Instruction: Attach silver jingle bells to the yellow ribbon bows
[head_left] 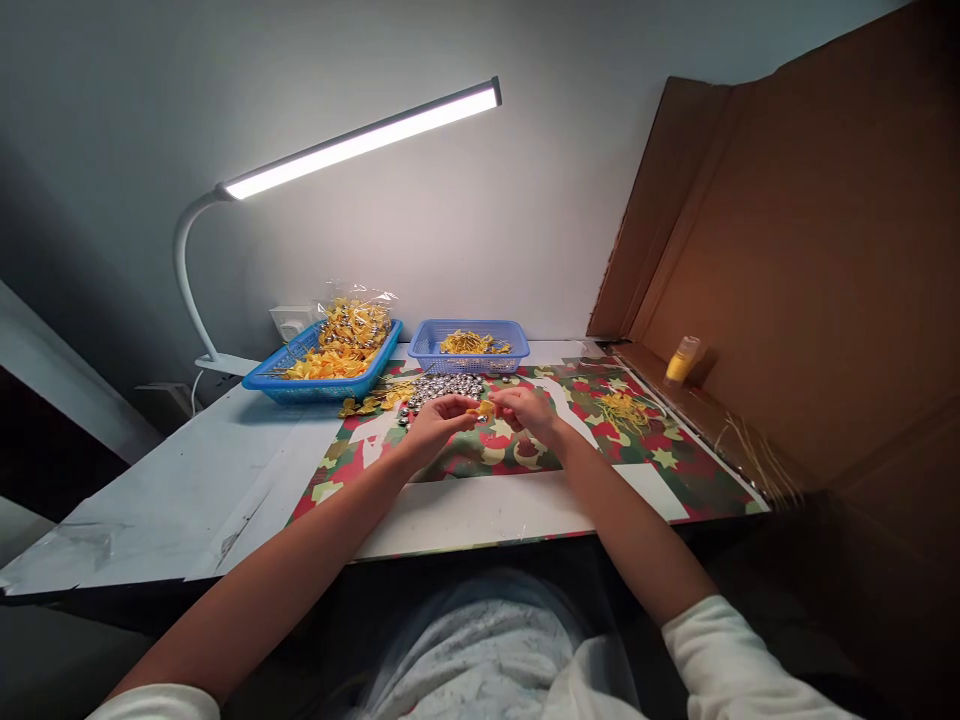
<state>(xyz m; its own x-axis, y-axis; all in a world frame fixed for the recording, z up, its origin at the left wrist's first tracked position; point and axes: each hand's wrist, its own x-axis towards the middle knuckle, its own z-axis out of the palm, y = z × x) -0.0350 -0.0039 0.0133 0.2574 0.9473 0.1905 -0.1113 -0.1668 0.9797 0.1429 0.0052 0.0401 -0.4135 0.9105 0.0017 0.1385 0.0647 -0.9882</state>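
Pinching small yellow piece [486,409] | both hands [439,424] closed on it | shiny round silvery beads [452,387]

Yellow piece [485,409] between both hands [437,424]

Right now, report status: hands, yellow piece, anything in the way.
Left hand pinching small yellow piece. Right hand at it too, grip unclear. Silver beads heaped just beyond; nothing seen blocking either hand.

A plain pale wall [555,210] is lit by a gooseneck LED lamp [361,143] mounted behind a white counter [180,480], which is bordered at right by tall brown cardboard [802,250].
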